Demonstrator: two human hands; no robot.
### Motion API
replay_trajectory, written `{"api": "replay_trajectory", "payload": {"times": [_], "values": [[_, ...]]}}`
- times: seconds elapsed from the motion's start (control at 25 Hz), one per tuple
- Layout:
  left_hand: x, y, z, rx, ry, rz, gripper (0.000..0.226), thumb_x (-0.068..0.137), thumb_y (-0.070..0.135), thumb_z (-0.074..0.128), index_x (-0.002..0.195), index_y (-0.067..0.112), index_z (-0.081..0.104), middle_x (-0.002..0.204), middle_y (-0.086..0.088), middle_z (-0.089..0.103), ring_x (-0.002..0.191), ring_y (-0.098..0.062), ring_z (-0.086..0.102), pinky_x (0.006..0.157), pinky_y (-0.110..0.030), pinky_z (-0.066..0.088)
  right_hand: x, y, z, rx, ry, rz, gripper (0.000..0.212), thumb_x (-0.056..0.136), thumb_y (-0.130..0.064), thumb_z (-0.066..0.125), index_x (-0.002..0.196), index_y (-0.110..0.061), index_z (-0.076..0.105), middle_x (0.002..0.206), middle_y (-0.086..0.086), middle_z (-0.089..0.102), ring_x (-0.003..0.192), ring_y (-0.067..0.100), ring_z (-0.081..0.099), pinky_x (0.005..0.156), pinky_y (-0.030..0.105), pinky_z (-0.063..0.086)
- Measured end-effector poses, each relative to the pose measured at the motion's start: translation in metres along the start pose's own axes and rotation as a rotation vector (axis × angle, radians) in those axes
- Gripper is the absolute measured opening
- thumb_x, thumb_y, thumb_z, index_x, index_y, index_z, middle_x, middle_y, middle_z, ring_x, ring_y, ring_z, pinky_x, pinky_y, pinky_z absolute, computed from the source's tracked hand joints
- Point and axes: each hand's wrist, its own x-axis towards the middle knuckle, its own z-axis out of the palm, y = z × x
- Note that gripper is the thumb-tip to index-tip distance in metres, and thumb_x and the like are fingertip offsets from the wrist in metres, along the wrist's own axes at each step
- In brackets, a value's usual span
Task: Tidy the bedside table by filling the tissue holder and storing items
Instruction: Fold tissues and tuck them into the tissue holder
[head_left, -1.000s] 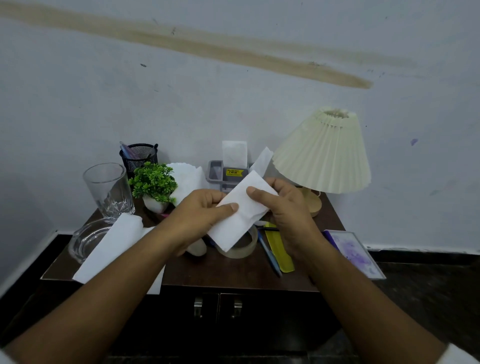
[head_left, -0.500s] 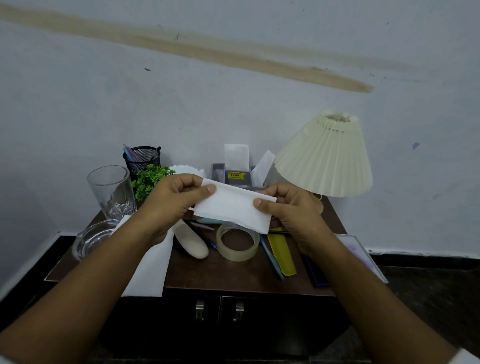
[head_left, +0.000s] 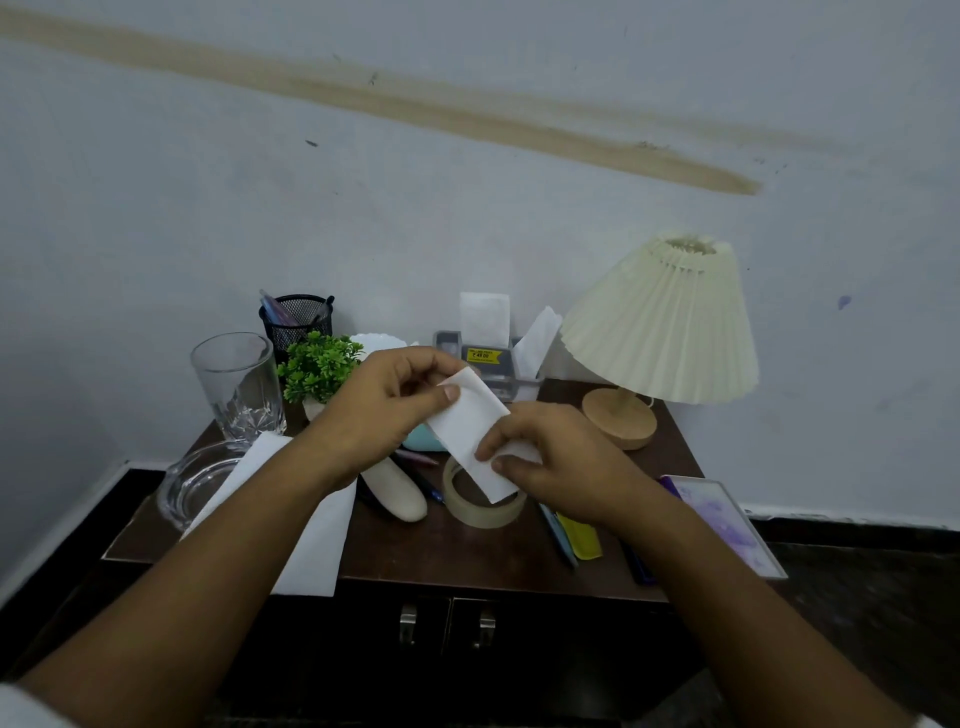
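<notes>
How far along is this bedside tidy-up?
Partly done. Two tissues already stand in the holder. The left hand and right hand pinch a third tissue. Left to do: a large tissue, tape roll and pens lie loose on the table.

Folded white tissue (head_left: 467, 431), tilted, pinched at both ends, grey tissue holder (head_left: 501, 382) behind it

glass (head_left: 236, 382) left | tissue holder (head_left: 485, 364) behind tape roll (head_left: 485, 501) | lamp (head_left: 660, 332) right
</notes>
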Motion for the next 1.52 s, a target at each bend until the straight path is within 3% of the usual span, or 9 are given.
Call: {"api": "replay_trajectory", "payload": {"times": [0.12, 0.2, 0.32, 0.44, 0.6, 0.84, 1.08, 1.2, 1.52], "values": [[0.002, 0.001, 0.002, -0.050, 0.098, -0.006, 0.025, 0.098, 0.008, 0.061, 0.119, 0.017, 0.071, 0.109, -0.007, 0.074, 0.100, -0.014, 0.069, 0.084, -0.025, 0.057, -0.001, -0.002, 0.000, -0.018, -0.048, 0.058, 0.030, 0.096, -0.018, 0.063, 0.124, -0.026, 0.071, 0.130, -0.008, 0.064, 0.112, 0.012, 0.060, 0.088, 0.021, 0.047], [0.007, 0.002, 0.002, -0.187, 0.196, -0.105, 0.027, 0.102, 0.024, 0.056, 0.127, 0.024, 0.066, 0.118, 0.004, 0.072, 0.108, -0.007, 0.068, 0.091, -0.029, 0.054, 0.003, -0.004, -0.005, 0.102, 0.066, 0.112, 0.037, 0.097, -0.014, 0.062, 0.134, -0.023, 0.064, 0.116, -0.012, 0.063, 0.098, 0.009, 0.060, 0.085, 0.021, 0.049], [0.019, 0.002, 0.003, -0.365, 0.211, -0.250, 0.046, 0.104, 0.050, 0.042, 0.143, 0.027, 0.052, 0.142, 0.003, 0.059, 0.131, -0.015, 0.054, 0.111, -0.042, 0.043, 0.022, -0.008, -0.010, 0.328, 0.217, 0.234, 0.047, 0.099, -0.012, 0.059, 0.145, -0.018, 0.052, 0.089, -0.002, 0.061, 0.082, 0.014, 0.061, 0.080, 0.035, 0.056], [0.028, 0.000, 0.009, -0.455, 0.180, -0.309, 0.067, 0.099, 0.065, 0.031, 0.152, 0.025, 0.040, 0.155, -0.003, 0.044, 0.143, -0.019, 0.042, 0.121, -0.046, 0.030, 0.052, -0.019, -0.009, 0.342, 0.250, 0.263, 0.051, 0.102, -0.013, 0.054, 0.152, -0.014, 0.041, 0.092, 0.001, 0.055, 0.072, 0.008, 0.053, 0.066, 0.022, 0.043], [0.035, -0.008, 0.010, -0.508, 0.159, -0.322, 0.077, 0.096, 0.072, 0.025, 0.155, 0.024, 0.036, 0.157, -0.004, 0.042, 0.145, -0.016, 0.038, 0.123, -0.043, 0.024, 0.085, -0.032, 0.004, 0.248, 0.241, 0.278, 0.045, 0.102, -0.012, 0.050, 0.147, -0.010, 0.042, 0.116, 0.009, 0.055, 0.083, 0.012, 0.056, 0.077, 0.028, 0.045], [0.041, -0.015, 0.008, -0.536, 0.162, -0.331, 0.081, 0.094, 0.074, 0.023, 0.156, 0.022, 0.033, 0.157, -0.006, 0.044, 0.144, -0.017, 0.040, 0.123, -0.042, 0.023, 0.111, -0.026, 0.034, 0.130, 0.303, 0.278, 0.013, 0.095, -0.010, 0.051, 0.108, -0.014, 0.050, 0.095, 0.007, 0.060, 0.085, 0.022, 0.059, 0.065, 0.031, 0.045], [0.044, -0.019, 0.005, -0.557, 0.157, -0.340, 0.085, 0.092, 0.077, 0.022, 0.156, 0.023, 0.032, 0.159, -0.007, 0.040, 0.147, -0.018, 0.035, 0.125, -0.048, 0.018, 0.103, -0.031, 0.048, -0.272, 0.204, 0.309, 0.052, 0.098, -0.021, 0.057, 0.146, -0.013, 0.040, 0.133, 0.012, 0.059, 0.122, 0.032, 0.055, 0.102, 0.044, 0.049], [0.044, -0.019, 0.004, -0.577, 0.151, -0.342, 0.086, 0.093, 0.076, 0.021, 0.157, 0.021, 0.030, 0.159, -0.006, 0.041, 0.146, -0.017, 0.037, 0.123, -0.043, 0.020, 0.103, -0.029, 0.054, -0.339, 0.177, 0.247, 0.049, 0.099, -0.026, 0.054, 0.146, -0.017, 0.042, 0.134, 0.010, 0.060, 0.120, 0.030, 0.058, 0.102, 0.043, 0.049], [0.045, -0.022, 0.002, -0.584, 0.131, -0.347, 0.091, 0.088, 0.080, 0.021, 0.157, 0.022, 0.033, 0.158, -0.004, 0.042, 0.148, -0.017, 0.034, 0.125, -0.047, 0.016, 0.098, -0.021, 0.048, -0.144, 0.281, 0.187, 0.040, 0.098, -0.014, 0.054, 0.138, -0.013, 0.056, 0.132, 0.008, 0.062, 0.117, 0.027, 0.059, 0.102, 0.042, 0.052]]}}
